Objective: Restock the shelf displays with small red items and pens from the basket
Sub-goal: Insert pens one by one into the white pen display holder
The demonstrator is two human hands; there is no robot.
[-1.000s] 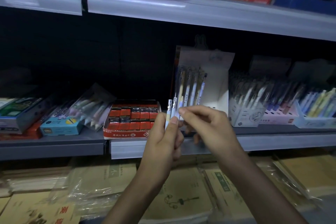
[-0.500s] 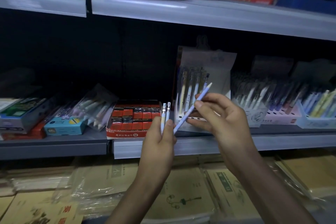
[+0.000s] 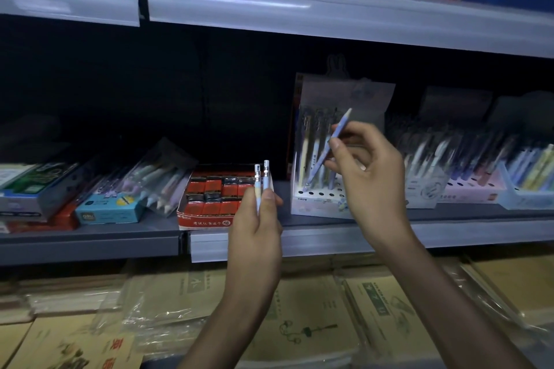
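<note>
My left hand (image 3: pixel 257 228) grips two pale pens (image 3: pixel 261 180) upright, their tips poking above my fingers, in front of the red box of small red items (image 3: pixel 215 198). My right hand (image 3: pixel 371 171) pinches one lilac pen (image 3: pixel 328 147) slanted, its lower end pointing down into the white pen display stand (image 3: pixel 323 201) with rows of holes, where several pens stand. The basket is out of view.
The middle shelf (image 3: pixel 90 237) also carries a blue box (image 3: pixel 108 211), bagged pens (image 3: pixel 162 180) and more pen displays (image 3: pixel 467 186) on the right. Wrapped brown notebooks (image 3: pixel 314 323) fill the lower shelf. The upper shelf edge (image 3: pixel 329 15) overhangs above.
My right hand has carried the lilac pen up and to the right, from beside my left hand to the white display stand. My left hand has sunk slightly with its two pens.
</note>
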